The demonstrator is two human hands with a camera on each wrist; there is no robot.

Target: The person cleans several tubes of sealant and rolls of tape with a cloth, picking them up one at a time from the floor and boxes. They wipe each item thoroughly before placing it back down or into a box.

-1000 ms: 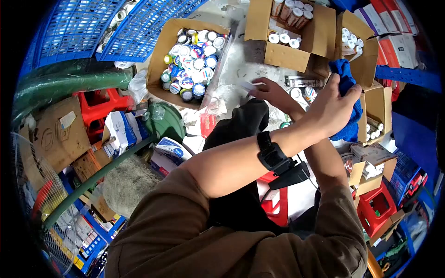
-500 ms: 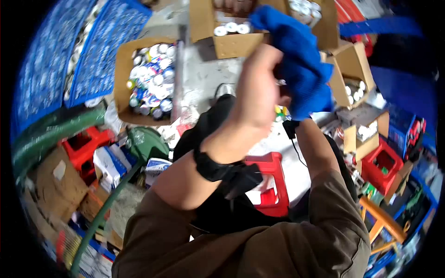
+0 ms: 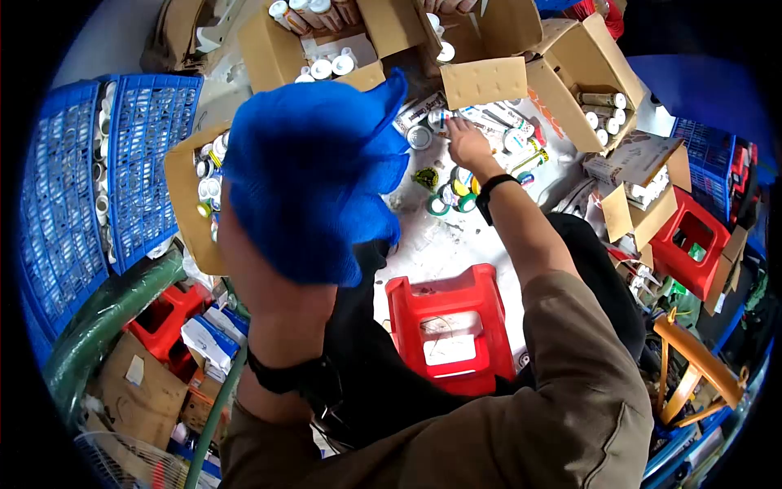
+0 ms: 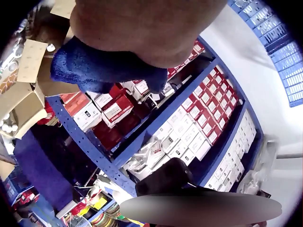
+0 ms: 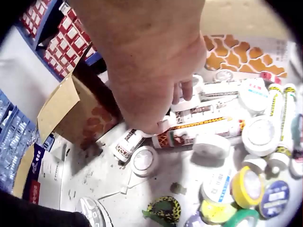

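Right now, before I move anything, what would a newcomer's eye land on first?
Probably the bright blue cloth, held up by the left hand and large, left of centre in the head view. Next comes the red stool at lower centre, between the person's knees. Above it, the right hand is at a jumble of patterned tubes on the pale floor.

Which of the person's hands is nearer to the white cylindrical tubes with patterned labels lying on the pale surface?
The right. The right hand is down over the tubes; the left hand, holding a crumpled blue cloth, is raised off to their left.
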